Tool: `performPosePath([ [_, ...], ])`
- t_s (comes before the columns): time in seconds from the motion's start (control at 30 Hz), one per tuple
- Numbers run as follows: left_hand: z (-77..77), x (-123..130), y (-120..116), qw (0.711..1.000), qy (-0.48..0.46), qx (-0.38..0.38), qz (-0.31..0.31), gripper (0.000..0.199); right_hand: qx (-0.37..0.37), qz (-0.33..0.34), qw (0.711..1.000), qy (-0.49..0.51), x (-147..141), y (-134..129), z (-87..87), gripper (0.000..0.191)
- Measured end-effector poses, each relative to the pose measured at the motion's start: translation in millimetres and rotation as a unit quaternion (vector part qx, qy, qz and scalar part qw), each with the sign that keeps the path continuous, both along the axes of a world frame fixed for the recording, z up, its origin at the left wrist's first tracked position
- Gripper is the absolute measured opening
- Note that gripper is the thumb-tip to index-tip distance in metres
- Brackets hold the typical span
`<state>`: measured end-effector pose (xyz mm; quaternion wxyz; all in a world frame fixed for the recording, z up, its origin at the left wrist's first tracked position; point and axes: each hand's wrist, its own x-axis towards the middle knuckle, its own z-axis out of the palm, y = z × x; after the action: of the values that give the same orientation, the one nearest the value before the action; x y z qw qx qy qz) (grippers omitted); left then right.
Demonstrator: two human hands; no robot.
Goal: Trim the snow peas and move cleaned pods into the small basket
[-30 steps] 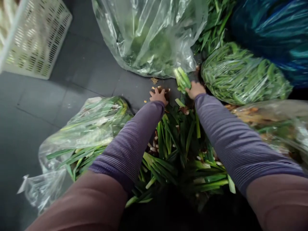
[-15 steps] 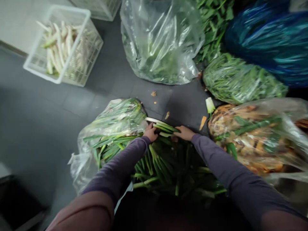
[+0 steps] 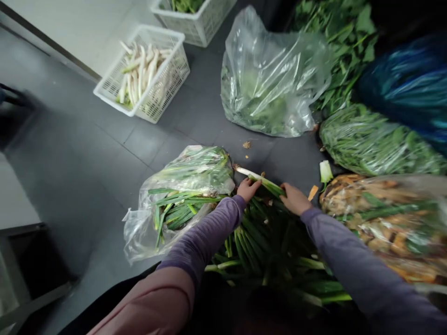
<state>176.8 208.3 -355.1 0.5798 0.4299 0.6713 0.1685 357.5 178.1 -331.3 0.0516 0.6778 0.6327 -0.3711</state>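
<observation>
**Head view.** Two hands at work on a floor among bagged vegetables. The left hand (image 3: 248, 189) is curled narrowly around a green onion stalk (image 3: 261, 180), and the right hand (image 3: 295, 198) closes on the stalk's green part, so that it lies across the gap between them. Its white end points away from the hands, toward the floor tiles (image 3: 87, 186). Directly below the hands is a heap of green onions (image 3: 265, 242), its far end touching both forearms. Just left of the heap is a clear plastic bag (image 3: 185, 200) with green onions spilling from its mouth. To the right, a bag of yellow-brown trimmings (image 3: 380, 228) lies beside the heap, and a white-green onion piece (image 3: 326, 171) and an orange scrap (image 3: 313, 192) lie on the floor near the right hand. Farther off are a clear bag of greens (image 3: 268, 79), loose leafy greens (image 3: 338, 60), a bagged green vegetable (image 3: 377, 144) and a blue bag (image 3: 401, 83). At upper left, a white crate (image 3: 176, 60) holds pale stalks, and a second crate (image 3: 195, 23) stands behind it.
</observation>
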Motion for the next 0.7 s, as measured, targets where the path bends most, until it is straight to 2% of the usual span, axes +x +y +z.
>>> performPosePath([
  [0.1,45.0,22,1,0.993,-0.095,0.003,0.073,0.04,0.105,-0.062,0.992,0.016,12,-57,27.9,0.031],
  [0.2,96.3,39,-6,0.982,-0.173,0.009,0.078,0.028,0.186,-0.13,0.974,0.017,4,-115,55.8,0.039],
  [0.3,145.2,45,-38,0.985,-0.173,-0.001,0.019,0.023,0.179,-0.137,0.974,0.015,-22,-154,97.4,0.054],
  [0.37,171.5,42,-63,0.982,-0.188,0.013,0.0,0.024,0.147,-0.142,0.977,0.055,-34,-162,128.7,0.057],
  [0.43,193.3,39,-80,0.983,-0.168,0.009,-0.076,0.027,0.073,-0.148,0.983,0.081,-30,-162,157.7,0.037],
  [0.47,204.0,39,-86,0.983,-0.109,-0.007,-0.151,0.029,0.066,-0.175,0.98,0.074,-24,-165,171.0,0.03],
  [0.5,215.5,40,-91,0.968,-0.031,-0.021,-0.25,0.032,0.059,-0.2,0.976,0.061,-16,-172,183.6,0.028],
  [0.57,241.3,54,-105,0.899,0.119,0.01,-0.422,0.034,0.059,-0.248,0.967,0.019,-1,-200,205.9,0.029],
  [0.6,254.9,68,-115,0.863,0.159,0.055,-0.476,0.035,0.054,-0.263,0.963,-0.001,6,-219,215.3,0.029],
  [0.63,268.1,86,-130,0.84,0.164,0.107,-0.506,0.035,0.046,-0.271,0.961,-0.017,12,-242,223.6,0.028],
  [0.7,289.5,138,-168,0.84,0.08,0.174,-0.508,0.03,0.025,-0.272,0.961,-0.042,23,-287,236.4,0.027],
])
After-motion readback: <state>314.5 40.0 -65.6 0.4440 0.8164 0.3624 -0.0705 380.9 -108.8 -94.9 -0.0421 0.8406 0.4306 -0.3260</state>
